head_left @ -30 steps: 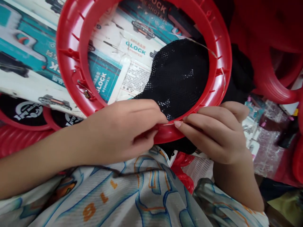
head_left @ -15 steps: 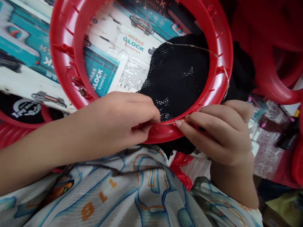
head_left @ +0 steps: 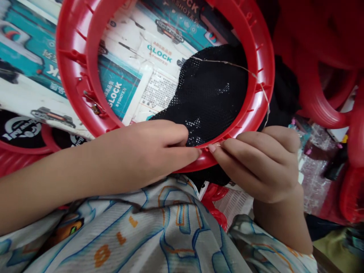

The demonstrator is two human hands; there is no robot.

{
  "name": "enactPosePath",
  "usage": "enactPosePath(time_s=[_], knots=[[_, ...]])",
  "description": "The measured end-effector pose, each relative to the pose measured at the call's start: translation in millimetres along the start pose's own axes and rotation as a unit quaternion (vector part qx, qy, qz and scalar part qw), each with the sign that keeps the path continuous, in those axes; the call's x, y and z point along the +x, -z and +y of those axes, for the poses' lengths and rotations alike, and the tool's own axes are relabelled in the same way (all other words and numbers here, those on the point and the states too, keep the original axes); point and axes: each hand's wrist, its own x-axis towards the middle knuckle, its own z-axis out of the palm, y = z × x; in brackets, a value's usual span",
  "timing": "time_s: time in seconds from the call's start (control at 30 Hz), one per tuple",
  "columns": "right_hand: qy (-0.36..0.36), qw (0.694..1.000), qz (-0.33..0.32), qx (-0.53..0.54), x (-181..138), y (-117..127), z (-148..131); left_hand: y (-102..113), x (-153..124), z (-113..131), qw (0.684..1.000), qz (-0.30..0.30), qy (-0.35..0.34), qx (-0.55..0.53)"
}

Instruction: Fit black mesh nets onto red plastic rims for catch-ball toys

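Observation:
A red plastic ring (head_left: pixel 68 41) with small ribs and posts along its hollow channel lies face up before me. My left hand (head_left: pixel 153 151) is closed on its near rim, the thumb pressed along the channel and the fingers curled toward the inside. At the near right of the ring, my right hand (head_left: pixel 261 163) pinches a thin wire (head_left: pixel 231 63) between thumb and forefinger. The wire arcs loosely across the opening and over the ring's right side to that hand. Inside the left channel sits a small metal part (head_left: pixel 96 109) with a fine lead.
Under the ring are a black mesh cloth (head_left: pixel 216 91) and a printed cardboard box (head_left: pixel 159 53). More red rings (head_left: pixel 327 110) are piled at the right, near clear plastic wrap (head_left: pixel 318 182). Black discs with white print (head_left: pixel 22 129) and red rims lie at the left.
My left thumb has stretched out to the right along the channel, closer to my right fingertips. The ring and my right hand have shifted slightly left in view.

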Motion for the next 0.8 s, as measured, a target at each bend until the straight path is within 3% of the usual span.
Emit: enactPosePath(time_s=[0.3, 0.57, 0.8], knots=[[0.024, 0.999, -0.019, 0.017, 1, -1, 4, -7, 4, 4, 0.997, 0.047, 0.043, -0.036], [0.035, 0.999, 0.000, 0.040, -4, -10, 5, -7, 4, 5, 0.993, 0.046, 0.085, -0.066], [0.029, 0.998, -0.004, 0.056, -8, -13, 8, -7, 4, 5, 0.997, 0.077, 0.024, 0.018]])
